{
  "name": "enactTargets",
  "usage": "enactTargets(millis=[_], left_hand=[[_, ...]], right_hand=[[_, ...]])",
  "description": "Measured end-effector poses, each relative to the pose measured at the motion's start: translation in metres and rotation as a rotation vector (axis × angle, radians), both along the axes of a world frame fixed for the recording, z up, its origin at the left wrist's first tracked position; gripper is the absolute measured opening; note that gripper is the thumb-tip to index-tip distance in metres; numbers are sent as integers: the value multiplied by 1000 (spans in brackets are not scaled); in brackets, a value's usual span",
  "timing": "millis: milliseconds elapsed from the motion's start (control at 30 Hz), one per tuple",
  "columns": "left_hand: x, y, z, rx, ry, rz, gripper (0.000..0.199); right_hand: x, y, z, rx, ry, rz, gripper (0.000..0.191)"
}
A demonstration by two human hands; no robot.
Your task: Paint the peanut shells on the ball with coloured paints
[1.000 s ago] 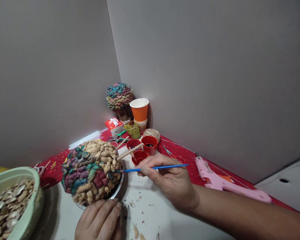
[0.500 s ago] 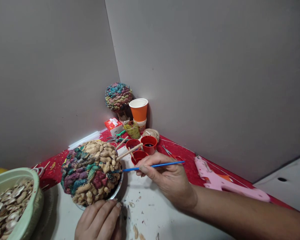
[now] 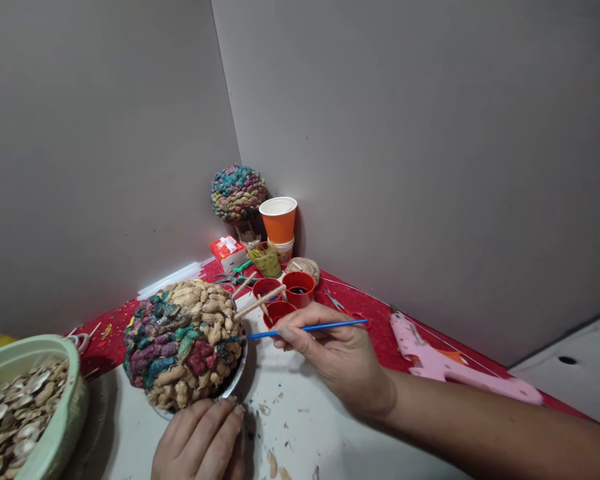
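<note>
The right hand [image 3: 337,363] grasps a blue paintbrush [image 3: 313,327] between thumb and fingers. The brush points left; its tip lies at the right flank of the peanut-shell ball [image 3: 185,340], where contact cannot be confirmed. The ball is left of this grip and sits in a metal bowl [image 3: 239,382] on the white sheet [image 3: 300,413]. Its left and middle shells are green, blue, purple and red; those at the top are bare. Two sticks project from its right side.

The left hand [image 3: 200,437] lies at the near side of the bowl, fingers bent; whether it grips the rim cannot be told.

Three red cups [image 3: 300,283] form a cluster at the far edge of the sheet. The right rear cup contains dark liquid. Toward the far corner of the table, a clear cup [image 3: 265,260] contains yellow-green matter; behind it, an orange paper cup [image 3: 279,225] stands upright. The red tissue pack [image 3: 229,252] beside them bears printing too small to read. Left of the sheet, a green basket [image 3: 75,393] contains loose shells.
</note>
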State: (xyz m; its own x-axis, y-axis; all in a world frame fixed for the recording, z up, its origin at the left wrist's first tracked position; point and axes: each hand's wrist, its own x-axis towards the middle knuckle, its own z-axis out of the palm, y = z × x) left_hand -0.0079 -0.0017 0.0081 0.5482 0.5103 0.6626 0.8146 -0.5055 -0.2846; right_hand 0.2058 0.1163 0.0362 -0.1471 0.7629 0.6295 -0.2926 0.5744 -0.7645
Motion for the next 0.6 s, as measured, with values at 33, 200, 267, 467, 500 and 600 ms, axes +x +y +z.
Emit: enactTargets(millis=[33,200,267,467,500,600], left_hand=[[1,0,1,1,-3,2,20],[3,1,2,28,-32,8,20],[3,1,2,34,-39,3,22],[4,1,-1,46,-69,15,23],[4,1,-1,47,-66,11,23],[4,1,2,35,-47,3,21]], right_hand=[[1,0,1,-13,9,5,14],[2,-2,3,44,32,84,12],[2,-3,2,92,19,106,7],[3,-2,1,130,-54,52,8],[4,-1,1,130,-64,42,8],[5,0,1,129,-57,29,8]])
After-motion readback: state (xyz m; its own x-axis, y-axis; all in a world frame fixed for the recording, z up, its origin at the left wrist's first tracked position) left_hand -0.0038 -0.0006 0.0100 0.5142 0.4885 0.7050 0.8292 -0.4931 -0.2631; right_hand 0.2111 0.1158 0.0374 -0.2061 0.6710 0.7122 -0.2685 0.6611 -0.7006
